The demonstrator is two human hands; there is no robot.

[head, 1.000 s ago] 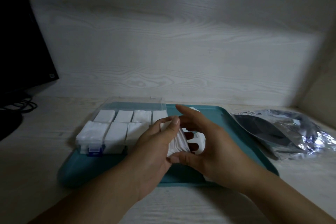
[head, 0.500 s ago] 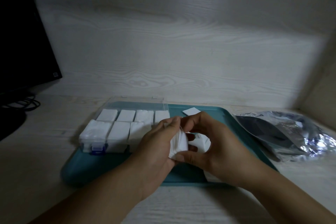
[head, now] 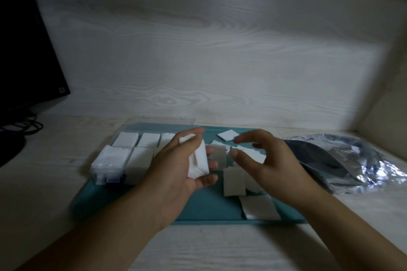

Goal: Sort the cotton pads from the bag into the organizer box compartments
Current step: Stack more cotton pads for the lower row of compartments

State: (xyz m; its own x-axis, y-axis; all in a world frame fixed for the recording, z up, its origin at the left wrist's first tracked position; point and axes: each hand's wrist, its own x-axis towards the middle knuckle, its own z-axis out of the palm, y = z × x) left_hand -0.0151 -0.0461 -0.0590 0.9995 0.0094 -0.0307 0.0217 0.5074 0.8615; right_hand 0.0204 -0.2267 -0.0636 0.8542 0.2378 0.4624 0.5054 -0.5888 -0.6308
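Observation:
My left hand (head: 176, 167) grips a stack of white cotton pads (head: 199, 160) between thumb and fingers, above the teal tray (head: 198, 209). My right hand (head: 266, 160) hovers just to its right, fingers spread and loosely curved, holding nothing. The clear organizer box (head: 123, 154) sits on the tray's left part, its visible compartments filled with white pads; my left hand hides its right end. Several loose cotton pads (head: 234, 180) lie on the tray under and beside my right hand. The silver foil bag (head: 343, 160) lies on the desk to the right of the tray.
A dark monitor (head: 26, 50) with cables (head: 24, 125) stands at the far left. A pale wood-grain wall runs behind the tray, and a side wall closes in at the right. The box's clear lid (head: 163, 120) stands open behind the box.
My right hand has let go of the stack and drawn away to the right, fingers spreading. The left hand keeps the stack. Loose pads on the tray have come into view.

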